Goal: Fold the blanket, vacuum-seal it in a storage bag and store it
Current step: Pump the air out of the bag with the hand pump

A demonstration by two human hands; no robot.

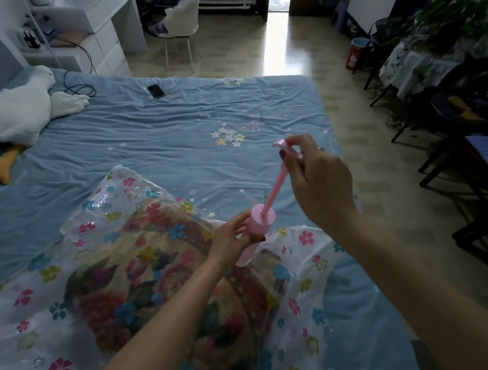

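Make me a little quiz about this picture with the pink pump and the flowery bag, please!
1. True or false: the blanket is already inside the storage bag.
2. Which hand grips the pump's handle, with the rod pulled out? A) left hand B) right hand
3. Fill in: the black phone lies on the ____.

Key
1. True: the flowered blanket shows through the clear plastic.
2. B: the right hand pinches the handle at the top, while the left hand holds the pump's body upright on the bag.
3. Bed, on the blue sheet.
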